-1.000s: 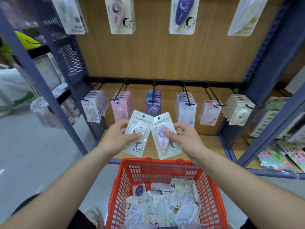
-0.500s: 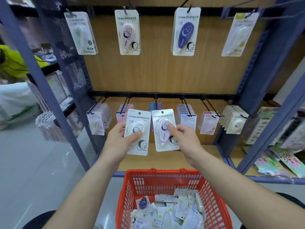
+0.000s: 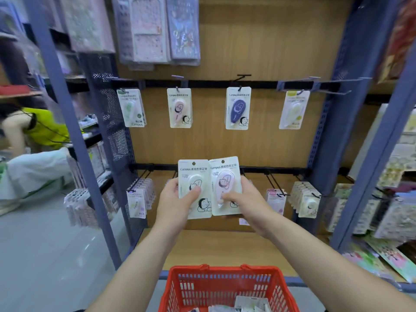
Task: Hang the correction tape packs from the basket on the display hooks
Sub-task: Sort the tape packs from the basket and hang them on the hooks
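Wood-backed blue shelving (image 3: 74,154), grey floor (image 3: 45,255)

The left hand (image 3: 174,200) and right hand (image 3: 246,199) have lifted cream pack (image 3: 194,188) and pink pack (image 3: 225,184) to the lower rail (image 3: 281,170).

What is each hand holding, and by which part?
The left hand grips a cream correction tape pack by its lower left side, thumb across the front. The right hand grips a pink correction tape pack by its lower right side.
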